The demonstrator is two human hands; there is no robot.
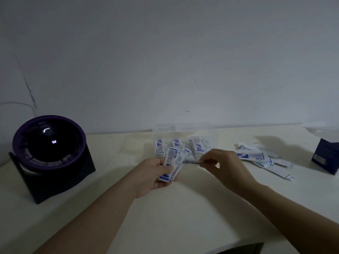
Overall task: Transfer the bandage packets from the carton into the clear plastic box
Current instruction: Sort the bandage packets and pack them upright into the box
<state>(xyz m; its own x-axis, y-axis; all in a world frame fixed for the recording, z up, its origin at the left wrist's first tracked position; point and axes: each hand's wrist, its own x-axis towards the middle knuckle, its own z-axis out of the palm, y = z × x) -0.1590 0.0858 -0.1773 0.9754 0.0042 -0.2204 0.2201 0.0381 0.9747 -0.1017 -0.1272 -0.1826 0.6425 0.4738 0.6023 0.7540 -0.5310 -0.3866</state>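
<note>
A bundle of bandage packets (172, 164), white with blue print, is fanned out in the left hand (152, 176), whose thumb and curled fingers grip its lower end just below the frame's centre. The right hand (223, 165), at three o'clock from the bundle, pinches the thin end of one packet between thumb and forefinger, its other fingers loosely bent. The lettering on the packets is too blurred to read. Just beyond the hands, at twelve o'clock, stands the clear plastic box (183, 129), with several packets in the box (197, 146) propped upright against its front wall. At three o'clock from the right hand a loose pile of packets (256, 157) lies spread on the cream table (183, 208). Further out that way, at the frame's edge, is the dark blue carton (325, 158); its label is illegible, and a pale object sits on top. At nine o'clock, well apart, a dark round fan (48, 143) shows two small lit characters, possibly "02".
</note>
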